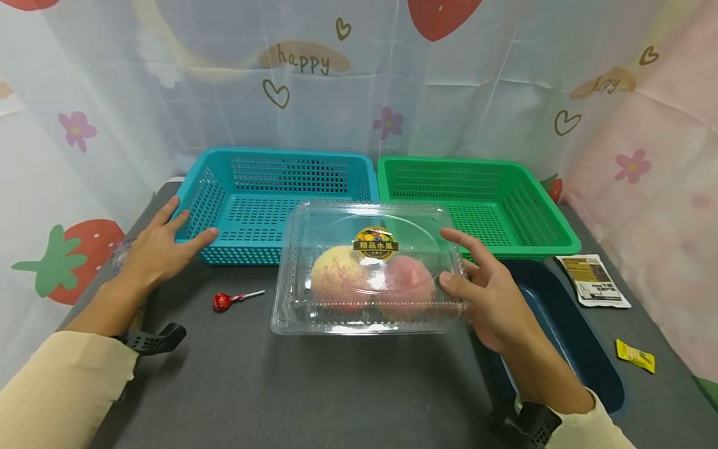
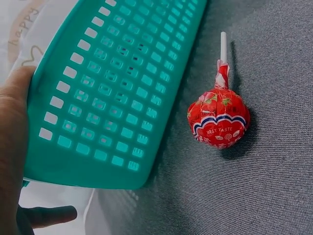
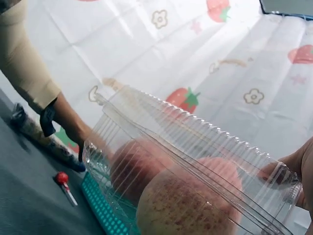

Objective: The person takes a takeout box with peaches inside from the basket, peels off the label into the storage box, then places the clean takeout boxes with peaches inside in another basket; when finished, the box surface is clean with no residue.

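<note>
My right hand (image 1: pixel 493 299) grips the right end of a clear plastic fruit box (image 1: pixel 303 249), thumb and fingers on its side. Through the lid show two peaches (image 1: pixel 339 274), one yellowish and one pink, and a round label (image 1: pixel 376 243) sits on top. The box is held up in front of the two baskets, as the right wrist view also shows. At the left end of the blue basket (image 1: pixel 280 249), my left hand (image 1: pixel 159 249) touches the rim with spread fingers. A red wrapped lollipop (image 2: pixel 218 117) lies on the grey table near that basket.
Beside the blue basket stands a green basket (image 1: pixel 477 162). A dark blue tray (image 1: pixel 589 355) is partly behind my right forearm. On the right lie a white-and-brown packet (image 1: pixel 593 280) and a small yellow wrapped piece (image 1: pixel 635 356). Printed curtains (image 1: pixel 224 50) hang behind.
</note>
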`<state>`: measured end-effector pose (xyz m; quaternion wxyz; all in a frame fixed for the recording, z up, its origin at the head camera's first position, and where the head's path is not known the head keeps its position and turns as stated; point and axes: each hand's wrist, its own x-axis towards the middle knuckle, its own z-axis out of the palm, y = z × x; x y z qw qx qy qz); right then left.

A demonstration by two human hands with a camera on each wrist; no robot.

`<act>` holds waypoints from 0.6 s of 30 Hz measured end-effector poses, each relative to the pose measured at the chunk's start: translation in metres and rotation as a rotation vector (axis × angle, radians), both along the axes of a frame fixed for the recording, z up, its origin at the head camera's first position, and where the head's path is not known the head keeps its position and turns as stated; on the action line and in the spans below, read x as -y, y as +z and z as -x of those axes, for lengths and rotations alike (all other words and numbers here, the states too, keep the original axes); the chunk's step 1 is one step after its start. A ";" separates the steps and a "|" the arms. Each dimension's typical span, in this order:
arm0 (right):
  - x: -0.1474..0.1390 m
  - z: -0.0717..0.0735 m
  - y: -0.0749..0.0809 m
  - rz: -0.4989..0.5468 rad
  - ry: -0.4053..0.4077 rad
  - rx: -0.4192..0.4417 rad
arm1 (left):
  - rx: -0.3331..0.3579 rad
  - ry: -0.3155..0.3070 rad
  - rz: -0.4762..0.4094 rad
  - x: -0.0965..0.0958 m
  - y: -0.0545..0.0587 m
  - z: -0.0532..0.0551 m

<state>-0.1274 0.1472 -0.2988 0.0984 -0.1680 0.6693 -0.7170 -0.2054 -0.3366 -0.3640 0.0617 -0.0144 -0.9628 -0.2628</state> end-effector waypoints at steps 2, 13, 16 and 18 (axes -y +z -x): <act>-0.003 -0.006 -0.006 0.005 0.009 0.004 | 0.002 -0.003 0.000 0.000 0.000 0.000; -0.011 -0.030 -0.042 0.065 0.026 0.015 | 0.003 0.002 0.009 -0.001 0.002 0.000; -0.013 -0.031 -0.052 0.069 0.016 0.018 | 0.004 0.002 0.009 -0.001 0.002 0.000; -0.014 -0.032 -0.058 0.074 0.014 0.026 | 0.005 0.005 0.011 -0.002 0.002 0.000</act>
